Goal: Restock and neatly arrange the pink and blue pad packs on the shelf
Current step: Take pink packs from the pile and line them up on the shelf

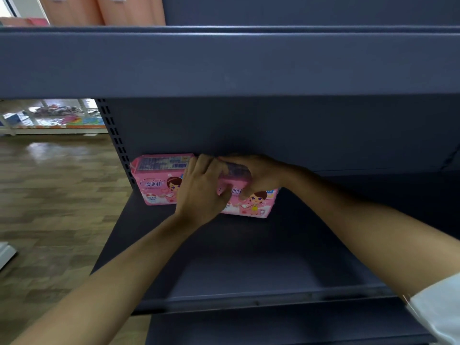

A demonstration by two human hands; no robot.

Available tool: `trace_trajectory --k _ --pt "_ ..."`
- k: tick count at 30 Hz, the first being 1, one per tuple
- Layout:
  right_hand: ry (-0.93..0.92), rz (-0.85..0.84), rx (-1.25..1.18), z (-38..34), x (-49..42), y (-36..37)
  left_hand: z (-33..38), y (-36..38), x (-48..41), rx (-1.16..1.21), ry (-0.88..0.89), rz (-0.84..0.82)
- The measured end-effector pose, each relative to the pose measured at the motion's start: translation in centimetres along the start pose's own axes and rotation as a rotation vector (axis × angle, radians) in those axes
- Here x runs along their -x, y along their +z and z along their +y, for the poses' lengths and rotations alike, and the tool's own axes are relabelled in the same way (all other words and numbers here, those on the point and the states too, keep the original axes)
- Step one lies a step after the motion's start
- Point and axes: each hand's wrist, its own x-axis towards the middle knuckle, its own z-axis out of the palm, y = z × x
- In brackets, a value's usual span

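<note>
One pink pack (pixel 159 181) stands upright at the back left of the shelf (pixel 249 257), close to the slotted post (pixel 113 135), printed face forward and barcode panel up. Just right of it, the left hand (pixel 201 192) covers the seam between the two packs, its fingers curled over the top left end of the second pack (pixel 256 202). This pack sits a little forward of the first and looks slightly skewed. I cannot tell whether its base is fully down on the board. The right hand (pixel 261 175) grips its top right end, fingers wrapped behind and thumb on the front face. Both hands are therefore grasping the same pack. Farther right the shelf runs on as dark board. No blue packs are in view.

The step in hand appears to be seating this second pack beside its neighbour. To do it well, slide it back until its front face lines up with the first. Keep the side edges touching, not overlapping. Press the base flat before the fingers let go, since a soft wrapped pack may lean or creep forward.
</note>
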Motion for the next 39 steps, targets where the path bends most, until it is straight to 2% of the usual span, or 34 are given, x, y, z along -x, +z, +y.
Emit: trace_trajectory --k 2,4,8,13,18,22,24,28,39 --pt "-0.016 -0.012 0.069 -0.2 -0.2 0.3 -0.7 0.1 0.1 -0.003 0.072 -0.109" --pt "-0.007 -0.013 0.026 -0.1 -0.4 0.7 -1.1 0.2 0.4 -0.044 0.098 -0.185" --pt "-0.024 0.007 0.065 -0.1 -0.6 1.2 -1.8 0.4 0.9 -0.14 0.068 -0.185" --pt "-0.07 0.047 0.391 0.2 -0.8 1.2 -4.4 -0.5 -0.2 -0.252 -0.139 -0.28" --pt "-0.058 0.044 0.387 0.5 -1.5 1.4 -7.1 -1.4 -1.2 -0.387 -0.321 -0.413" --pt "-0.032 0.055 0.368 0.7 -2.5 1.7 -8.3 -1.4 -0.9 -0.341 -0.373 -0.455" --pt "-0.027 0.058 0.37 0.7 -2.7 1.8 -8.5 -1.4 -0.7 -0.357 -0.345 -0.473" --pt "-0.03 0.085 0.393 0.9 -3.4 1.8 -8.9 -1.2 -0.6 -0.364 -0.312 -0.426" --pt "-0.024 0.113 0.398 1.2 -4.6 1.8 -9.0 -1.0 -0.5 -0.366 -0.311 -0.446"
